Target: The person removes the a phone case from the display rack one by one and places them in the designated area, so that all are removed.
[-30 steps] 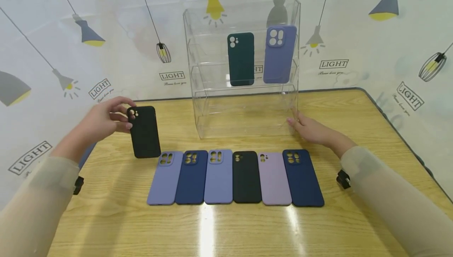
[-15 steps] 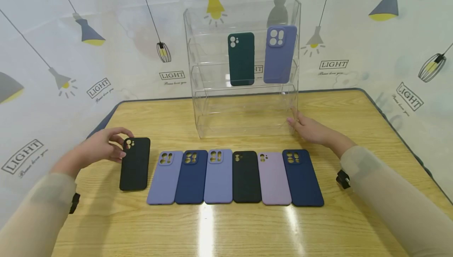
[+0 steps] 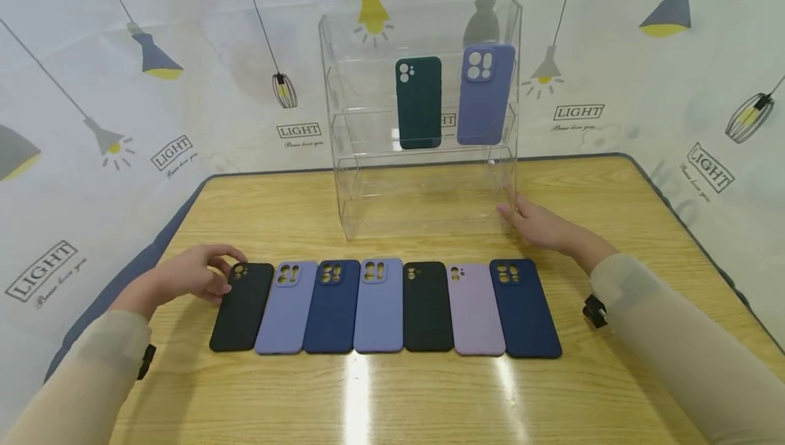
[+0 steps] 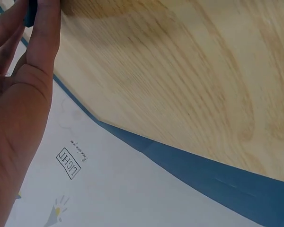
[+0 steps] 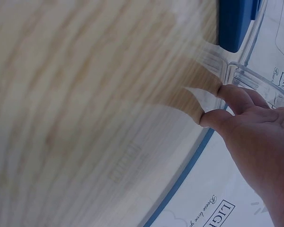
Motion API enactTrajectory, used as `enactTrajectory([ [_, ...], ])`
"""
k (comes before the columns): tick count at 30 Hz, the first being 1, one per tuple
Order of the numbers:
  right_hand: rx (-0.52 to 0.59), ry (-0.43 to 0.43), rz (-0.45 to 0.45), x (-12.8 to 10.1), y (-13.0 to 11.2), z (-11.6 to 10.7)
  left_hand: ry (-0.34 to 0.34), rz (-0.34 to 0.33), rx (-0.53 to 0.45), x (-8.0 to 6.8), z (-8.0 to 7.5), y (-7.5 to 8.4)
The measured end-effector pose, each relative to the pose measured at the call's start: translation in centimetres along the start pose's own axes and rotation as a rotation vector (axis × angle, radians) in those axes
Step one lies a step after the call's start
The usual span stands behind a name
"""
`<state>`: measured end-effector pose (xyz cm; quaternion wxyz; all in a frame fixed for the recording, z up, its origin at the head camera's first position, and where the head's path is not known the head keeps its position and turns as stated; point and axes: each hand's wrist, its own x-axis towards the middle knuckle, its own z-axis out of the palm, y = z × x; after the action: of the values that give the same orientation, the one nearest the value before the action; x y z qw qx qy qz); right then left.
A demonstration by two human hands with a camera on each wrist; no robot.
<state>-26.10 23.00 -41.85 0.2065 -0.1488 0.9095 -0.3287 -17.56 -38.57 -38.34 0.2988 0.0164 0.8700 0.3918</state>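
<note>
My left hand pinches the upper left edge of a black phone case, which lies at the left end of a row. In the left wrist view only a dark bit of the case shows between the fingers. To its right lie a lilac case, navy case, another lilac case, black case, pink case and navy case. My right hand holds the lower right side of a clear display stand with thumb and fingertips.
On the stand, a dark green case and a lilac case lean upright in a middle tier. Behind the wooden table hangs a white backdrop printed with lamps. The table's dark edge runs along the back and sides.
The left hand has brought the black case down and toward me, then slightly right, to lie flat beside the leftmost lilac case. My right hand has stayed at the stand.
</note>
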Motion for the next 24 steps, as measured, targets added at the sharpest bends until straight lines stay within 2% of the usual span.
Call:
enactTrajectory([
  [8,0.020,-0.002,-0.009,-0.1,0.1,0.0,0.015,-0.050,0.063,0.7,0.5,0.9],
  [24,0.014,0.005,-0.018,0.1,0.5,0.0,-0.029,-0.062,0.104,1.0,1.0,1.3],
])
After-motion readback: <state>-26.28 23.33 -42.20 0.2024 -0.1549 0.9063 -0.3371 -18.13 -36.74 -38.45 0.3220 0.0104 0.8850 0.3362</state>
